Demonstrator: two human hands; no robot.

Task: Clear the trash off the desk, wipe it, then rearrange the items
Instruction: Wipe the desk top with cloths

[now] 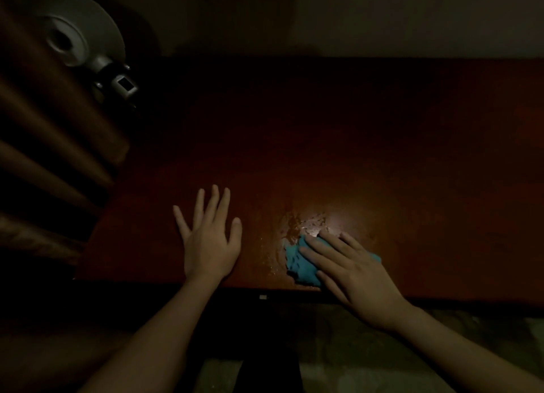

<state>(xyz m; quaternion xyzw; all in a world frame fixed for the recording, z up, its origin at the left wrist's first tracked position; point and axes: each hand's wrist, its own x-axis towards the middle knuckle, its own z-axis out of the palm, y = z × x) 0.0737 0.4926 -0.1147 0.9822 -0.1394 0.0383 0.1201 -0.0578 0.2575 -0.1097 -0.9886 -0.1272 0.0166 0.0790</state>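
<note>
Fingers (pixel 325 246) of my right hand (pixel 356 277) lie straight and slightly spread in the head view, pressing a crumpled teal cloth (pixel 295 267) onto the dark reddish wooden surface (pixel 368 133) near its front edge. My left hand (pixel 210 246) rests flat to the cloth's left, fingers (pixel 213 207) wide, holding nothing. A wet, glossy patch (pixel 306 224) shines just beyond the cloth. I see no trash, so I judge wiping is in hand; next I need broad strokes toward the dry far side.
</note>
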